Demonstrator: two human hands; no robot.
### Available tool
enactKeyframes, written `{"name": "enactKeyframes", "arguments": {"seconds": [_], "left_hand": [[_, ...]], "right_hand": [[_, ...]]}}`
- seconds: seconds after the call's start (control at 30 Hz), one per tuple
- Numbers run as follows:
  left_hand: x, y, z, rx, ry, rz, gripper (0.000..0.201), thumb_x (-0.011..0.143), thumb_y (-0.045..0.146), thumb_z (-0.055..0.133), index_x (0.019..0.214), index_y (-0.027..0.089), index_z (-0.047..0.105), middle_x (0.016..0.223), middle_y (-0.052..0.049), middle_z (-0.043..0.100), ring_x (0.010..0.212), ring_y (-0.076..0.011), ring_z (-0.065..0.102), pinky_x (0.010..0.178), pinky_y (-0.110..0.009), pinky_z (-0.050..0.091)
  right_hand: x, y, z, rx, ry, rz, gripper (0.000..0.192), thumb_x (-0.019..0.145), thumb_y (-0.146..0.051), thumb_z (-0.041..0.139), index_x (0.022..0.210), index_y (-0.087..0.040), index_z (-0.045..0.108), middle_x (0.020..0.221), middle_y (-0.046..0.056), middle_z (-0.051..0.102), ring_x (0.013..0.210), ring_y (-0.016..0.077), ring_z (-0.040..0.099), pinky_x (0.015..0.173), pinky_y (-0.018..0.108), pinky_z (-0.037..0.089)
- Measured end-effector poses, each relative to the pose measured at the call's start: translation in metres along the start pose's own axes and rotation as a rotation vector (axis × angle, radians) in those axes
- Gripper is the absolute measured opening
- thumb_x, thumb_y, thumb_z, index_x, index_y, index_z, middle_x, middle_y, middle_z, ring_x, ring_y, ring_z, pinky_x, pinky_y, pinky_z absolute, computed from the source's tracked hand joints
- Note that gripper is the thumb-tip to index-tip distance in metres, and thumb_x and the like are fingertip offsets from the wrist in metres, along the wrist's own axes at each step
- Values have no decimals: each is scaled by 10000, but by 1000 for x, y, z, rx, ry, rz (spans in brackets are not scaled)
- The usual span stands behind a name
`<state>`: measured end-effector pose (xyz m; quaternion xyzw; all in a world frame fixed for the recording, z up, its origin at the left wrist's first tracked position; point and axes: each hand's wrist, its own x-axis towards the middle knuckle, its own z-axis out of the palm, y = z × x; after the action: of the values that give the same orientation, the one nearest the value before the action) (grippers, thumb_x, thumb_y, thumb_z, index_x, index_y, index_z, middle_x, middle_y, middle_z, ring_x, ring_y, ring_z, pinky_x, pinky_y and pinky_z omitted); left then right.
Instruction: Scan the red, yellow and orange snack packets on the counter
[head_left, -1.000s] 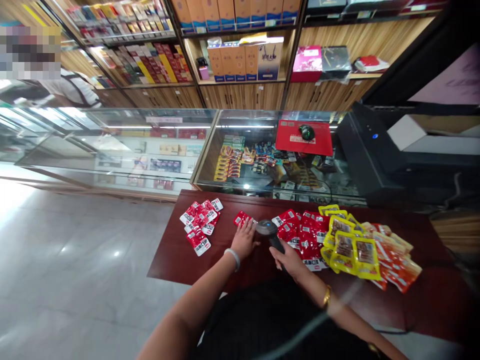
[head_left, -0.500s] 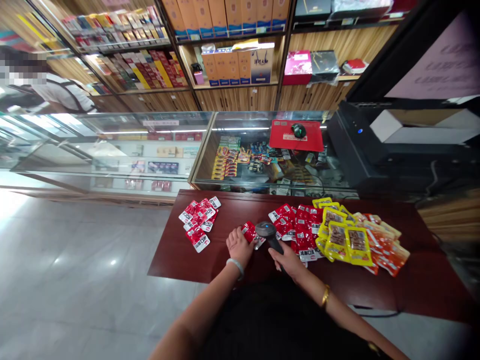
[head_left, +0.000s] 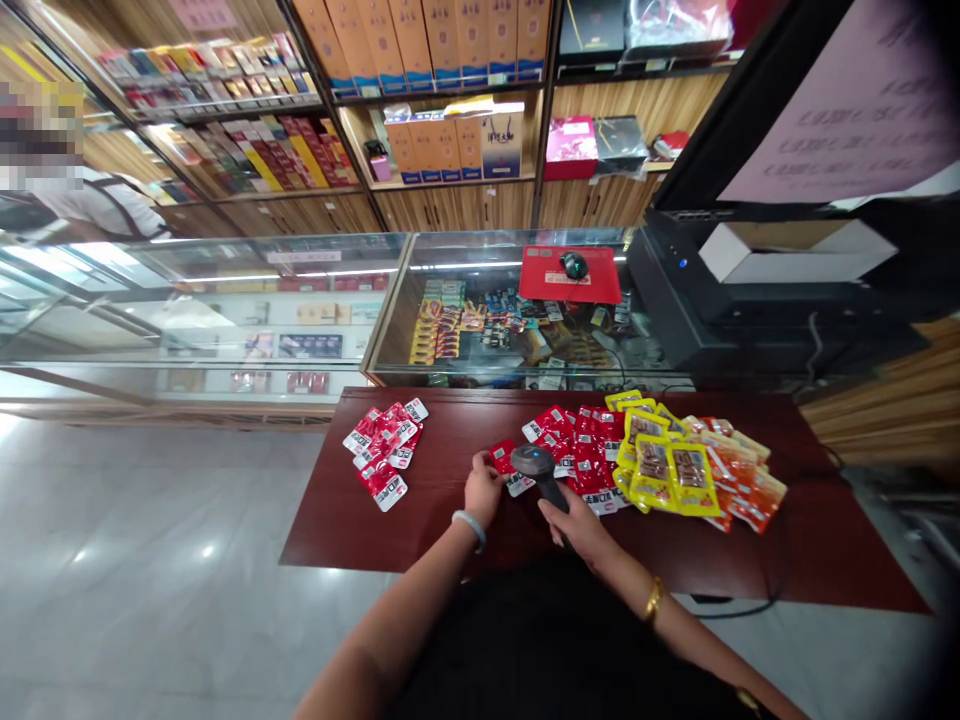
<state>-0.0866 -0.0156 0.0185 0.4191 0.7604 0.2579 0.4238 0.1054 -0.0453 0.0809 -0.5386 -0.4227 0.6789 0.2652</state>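
My right hand (head_left: 574,520) is wrapped round the handle of a black barcode scanner (head_left: 534,462), its head over the table and a small blue light on top. To the left of the scanner, my left hand (head_left: 484,490) has its fingers curled together on the edge of a red and white snack packet (head_left: 502,456), which the scanner partly covers. A heap of similar red packets (head_left: 595,455) lies to the right, with yellow packets (head_left: 654,470) and orange packets (head_left: 750,480) beyond. At the table's left lies a smaller group of red packets (head_left: 386,440).
The dark red table (head_left: 442,415) adjoins a glass display counter (head_left: 390,300). On the glass rest a red mat (head_left: 540,280) and a mouse (head_left: 574,265). A black machine (head_left: 675,300) carries a white open box (head_left: 795,250). Another person (head_left: 97,200) is at the far left.
My left hand's fingers have gone from spread over the red packet to drawn together at its left edge. The scanner stays near the packet. The camera view has shifted slightly.
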Motion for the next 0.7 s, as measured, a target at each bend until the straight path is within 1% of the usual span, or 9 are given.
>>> {"name": "enactKeyframes", "arguments": {"seconds": [0.07,0.2,0.37,0.43,0.5,0.57,0.63,0.67,0.7], "left_hand": [[2,0,2,-8,-16,7,537,740,142,709,1228,178,488,769,-1,685,791,-172,670,755,-258,468],[3,0,5,-30,-23,20,432,722,115,704,1130,188,582,819,-12,693,799,-163,657,764,-262,477],[1,0,4,-39,-72,101,332,746,142,674,1070,195,624,796,4,690,770,-157,645,757,-262,486],[3,5,7,-71,-98,122,354,744,126,659,1089,190,619,791,9,683,752,-145,638,752,-256,490],[6,15,14,-113,-137,129,377,740,117,652,1110,181,614,810,3,686,757,-140,639,758,-256,499],[10,30,24,-173,-182,159,403,745,116,643,1142,174,608,888,-21,704,817,-145,651,796,-265,507],[13,44,32,-255,-195,243,483,757,119,634,1232,177,576,1041,-57,707,931,-160,654,867,-277,500],[14,49,33,-276,-198,271,545,764,139,645,1296,182,539,1080,-66,702,954,-168,653,885,-285,498],[15,52,31,-282,-187,265,590,763,152,658,1334,188,512,1099,-70,699,966,-173,651,902,-291,493]], "right_hand": [[-2,-3,0,-13,-7,-2,528,769,-549,634,1129,-181,518,412,-135,432,325,100,411,383,217,311],[-5,-6,0,-6,-11,-2,568,776,-549,628,1185,-176,498,410,-140,425,325,103,399,388,222,319],[-10,-14,-3,13,-3,-10,488,772,-574,630,1062,-197,525,418,-136,411,328,98,387,393,225,305],[-12,-14,-5,30,14,-19,465,764,-584,634,1011,-205,525,434,-132,423,331,94,387,395,225,308],[-12,-12,-7,37,33,-32,444,767,-578,634,986,-208,524,445,-128,432,337,92,389,400,222,313],[-11,-8,-9,33,48,-44,424,779,-562,633,988,-209,527,448,-127,436,343,91,396,406,221,322],[-9,-4,-10,34,59,-47,414,788,-552,632,994,-208,529,447,-125,438,347,90,402,406,219,329],[-7,-2,-9,36,61,-46,415,789,-551,633,997,-207,529,448,-123,444,348,90,406,404,219,331],[-5,-1,-8,39,60,-42,420,788,-552,637,999,-205,530,449,-120,451,349,91,411,401,218,332]]}}
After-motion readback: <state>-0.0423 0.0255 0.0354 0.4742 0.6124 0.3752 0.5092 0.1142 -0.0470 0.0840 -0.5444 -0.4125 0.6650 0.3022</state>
